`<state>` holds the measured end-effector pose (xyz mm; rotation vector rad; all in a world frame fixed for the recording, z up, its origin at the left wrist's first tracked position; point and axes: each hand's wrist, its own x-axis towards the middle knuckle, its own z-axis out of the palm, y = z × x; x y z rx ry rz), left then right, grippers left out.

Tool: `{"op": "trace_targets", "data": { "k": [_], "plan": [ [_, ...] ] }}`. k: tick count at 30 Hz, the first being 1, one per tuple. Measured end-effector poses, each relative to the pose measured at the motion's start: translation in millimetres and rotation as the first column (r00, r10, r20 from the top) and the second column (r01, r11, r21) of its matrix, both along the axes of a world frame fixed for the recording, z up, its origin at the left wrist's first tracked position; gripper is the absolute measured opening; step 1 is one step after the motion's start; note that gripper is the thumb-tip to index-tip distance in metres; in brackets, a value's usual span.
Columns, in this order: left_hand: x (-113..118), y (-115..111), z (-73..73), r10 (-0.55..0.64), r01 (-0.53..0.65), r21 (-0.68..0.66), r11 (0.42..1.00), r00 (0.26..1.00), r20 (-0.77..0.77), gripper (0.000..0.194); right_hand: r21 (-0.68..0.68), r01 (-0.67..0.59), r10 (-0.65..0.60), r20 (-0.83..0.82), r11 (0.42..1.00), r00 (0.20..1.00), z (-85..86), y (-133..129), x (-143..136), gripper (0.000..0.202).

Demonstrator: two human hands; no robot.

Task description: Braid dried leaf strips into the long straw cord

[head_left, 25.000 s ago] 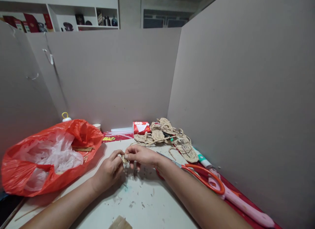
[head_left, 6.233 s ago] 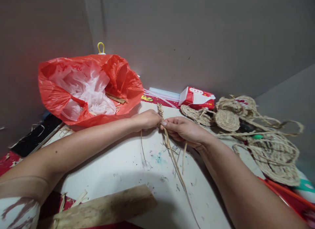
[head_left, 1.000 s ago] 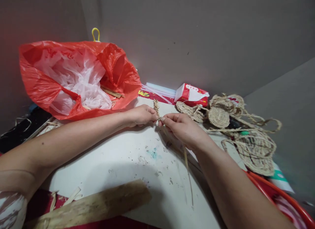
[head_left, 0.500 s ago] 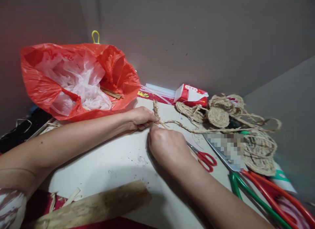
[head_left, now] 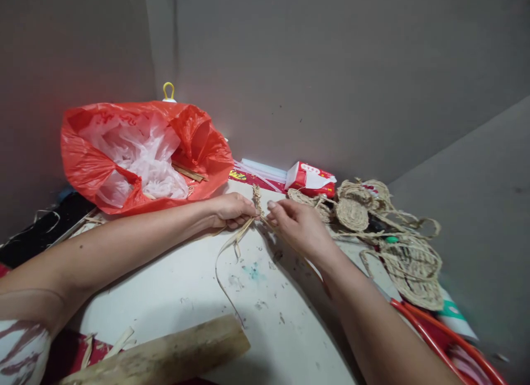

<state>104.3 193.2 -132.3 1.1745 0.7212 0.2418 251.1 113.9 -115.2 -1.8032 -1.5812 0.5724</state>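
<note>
While braid (head_left: 256,195) juts between, left hand (head_left: 234,210) pinches near end — right hand (head_left: 298,226) — grip unclear.

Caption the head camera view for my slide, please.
Left hand pinching a small woven plant-fibre strip, right hand close beside it, red plastic bag beyond the left forearm.

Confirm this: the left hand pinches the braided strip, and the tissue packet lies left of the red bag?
Not quite: the head view shows the tissue packet right of the red bag. The left hand does pinch the braided strip.
</note>
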Motion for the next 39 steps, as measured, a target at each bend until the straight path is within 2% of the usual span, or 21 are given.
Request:
{"op": "trace_targets", "data": {
  "k": [2, 5, 8, 10, 13, 15, 17, 20, 23, 28, 32, 36, 39],
  "plan": [
    [0.1, -0.3, -0.2, 0.002, -0.002, 0.014, 1.000, 1.000, 0.011, 0.022, -0.210, -0.108, 0.063, -0.213, 0.972, 0.975, -14.4, 8.8, 1.2, 0.034],
    [0.3, 0.6, -2.0, -0.011, 0.010, 0.046, 0.999, 1.000, 0.010, 0.022, -0.326, -0.189, 0.023, -0.451, 0.926, 0.892, -23.6, 12.4, -3.6, 0.037],
    [0.0, 4.2, -4.4, -0.081, 0.079, 0.067, 0.995, 0.997, 0.018, 0.022, -0.363, -0.200, -0.035, -0.548, 0.910, 0.836, -22.8, 14.8, -2.7, 0.035],
    [-0.2, 7.3, -5.2, -0.131, 0.129, 0.056, 0.990, 0.990, 0.042, 0.020, -0.400, -0.265, -0.042, -0.614, 0.877, 0.789, -21.7, 17.6, 2.7, 0.036],
    [-0.8, 10.8, -4.7, -0.156, 0.154, 0.040, 0.987, 0.986, 0.064, 0.013, -0.402, -0.412, -0.030, -0.744, 0.817, 0.667, -21.6, 20.9, 11.2, 0.038],
    [-1.6, 11.8, -3.7, -0.155, 0.150, 0.079, 0.986, 0.986, 0.056, 0.013, -0.380, -0.471, -0.040, -0.810, 0.796, 0.586, -21.6, 21.6, 13.4, 0.036],
    [-2.8, 12.0, -1.9, -0.157, 0.150, 0.170, 0.974, 0.987, 0.033, 0.015, -0.362, -0.475, -0.062, -0.841, 0.802, 0.537, -21.1, 21.0, 12.6, 0.032],
    [-5.6, 12.5, 4.0, -0.198, 0.200, 0.323, 0.925, 0.979, -0.039, 0.013, -0.338, -0.394, -0.077, -0.833, 0.855, 0.549, -19.7, 18.3, 8.8, 0.027],
    [-8.6, 13.0, 14.3, -0.211, 0.272, 0.464, 0.843, 0.961, -0.180, 0.015, -0.326, -0.273, -0.107, -0.796, 0.905, 0.596, -18.6, 15.3, 4.0, 0.025],
    [-9.0, 7.8, 26.7, -0.043, 0.314, 0.727, 0.611, 0.930, -0.365, 0.019, -0.313, -0.174, -0.155, -0.791, 0.933, 0.593, -19.2, 12.8, -7.5, 0.024],
    [-4.4, -1.3, 27.2, 0.082, 0.338, 0.806, 0.486, 0.901, -0.427, 0.022, -0.295, -0.139, -0.175, -0.819, 0.945, 0.547, -19.4, 11.1, -15.5, 0.021],
    [-1.0, -12.2, 27.1, 0.099, 0.366, 0.840, 0.400, 0.894, -0.437, 0.024, -0.295, -0.119, -0.204, -0.849, 0.948, 0.487, -19.0, 9.0, -17.1, 0.027],
    [0.1, -24.5, 23.1, 0.171, 0.464, 0.852, 0.242, 0.844, -0.509, 0.025, -0.303, -0.106, -0.226, -0.863, 0.947, 0.452, -21.3, 8.2, -17.1, 0.035]
  ]
}}
